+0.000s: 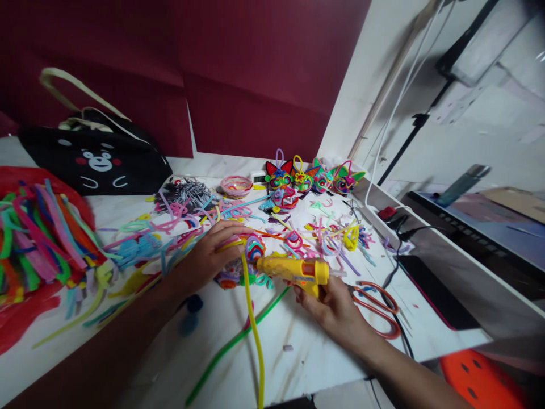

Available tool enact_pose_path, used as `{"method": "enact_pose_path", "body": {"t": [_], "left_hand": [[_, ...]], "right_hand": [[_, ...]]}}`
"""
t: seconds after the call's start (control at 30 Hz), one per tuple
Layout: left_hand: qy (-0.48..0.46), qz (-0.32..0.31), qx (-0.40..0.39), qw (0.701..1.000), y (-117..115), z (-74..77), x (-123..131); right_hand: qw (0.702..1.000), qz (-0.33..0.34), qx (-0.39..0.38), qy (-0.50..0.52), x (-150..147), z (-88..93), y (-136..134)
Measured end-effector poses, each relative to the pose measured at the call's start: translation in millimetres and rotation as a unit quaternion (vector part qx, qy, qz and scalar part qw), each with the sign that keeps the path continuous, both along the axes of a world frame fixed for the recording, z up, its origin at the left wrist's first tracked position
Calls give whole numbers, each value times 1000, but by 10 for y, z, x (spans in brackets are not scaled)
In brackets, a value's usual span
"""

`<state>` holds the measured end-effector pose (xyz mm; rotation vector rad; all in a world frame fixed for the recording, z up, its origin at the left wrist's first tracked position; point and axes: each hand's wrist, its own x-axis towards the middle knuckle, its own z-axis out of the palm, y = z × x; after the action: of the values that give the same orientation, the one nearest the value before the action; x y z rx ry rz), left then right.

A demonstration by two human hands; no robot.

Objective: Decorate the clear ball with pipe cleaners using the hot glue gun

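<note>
My right hand (326, 301) is wrapped round the handle of a yellow hot glue gun (293, 268). Its nozzle points left and reaches a colourful pipe-cleaner craft piece (236, 267) with rainbow-like loops. My left hand (213, 253) is closed over the top left of this piece, its fingertips partly hidden. From the piece a long yellow pipe cleaner (254, 335) hangs toward the table's front. A green pipe cleaner (234, 341) lies slanting beneath it on the white table (323, 352).
Orange-handled scissors (378, 312) and a black phone (438, 292) lie at right. Finished cat-like pipe-cleaner figures (302, 177) stand at the back. Pipe-cleaner bundles (46, 233) on red plastic fill the left, before a black bag (97, 159). A power strip (387, 224) runs along the right edge.
</note>
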<state>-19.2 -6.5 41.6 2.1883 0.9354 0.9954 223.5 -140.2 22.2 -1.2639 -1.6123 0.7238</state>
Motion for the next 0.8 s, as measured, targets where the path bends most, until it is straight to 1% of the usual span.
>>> {"method": "enact_pose_path", "body": {"t": [0.17, 0.37, 0.5, 0.57, 0.67, 0.73, 0.8], "left_hand": [[-6, -1, -14, 1000, -10, 18, 14], [-9, 11, -16, 1000, -24, 15, 30], [-3, 7, -20, 1000, -28, 44, 31], [-3, 9, -17, 1000, -25, 49, 28], [-2, 10, -8, 1000, -20, 30, 28], [-1, 15, -1, 1000, -22, 9, 33], [0, 24, 6, 1000, -36, -3, 44]], "right_hand": [[1000, -8, 19, 4, -45, 57, 25], [1000, -8, 10, 1, -71, 27, 28], [999, -34, 20, -18, -71, 59, -24], [999, -30, 31, -22, -71, 91, -84], [996, -18, 74, -47, -69, 111, -216], [988, -12, 119, -100, -73, 97, -311], [971, -2, 175, -163, -91, 70, -385]]}}
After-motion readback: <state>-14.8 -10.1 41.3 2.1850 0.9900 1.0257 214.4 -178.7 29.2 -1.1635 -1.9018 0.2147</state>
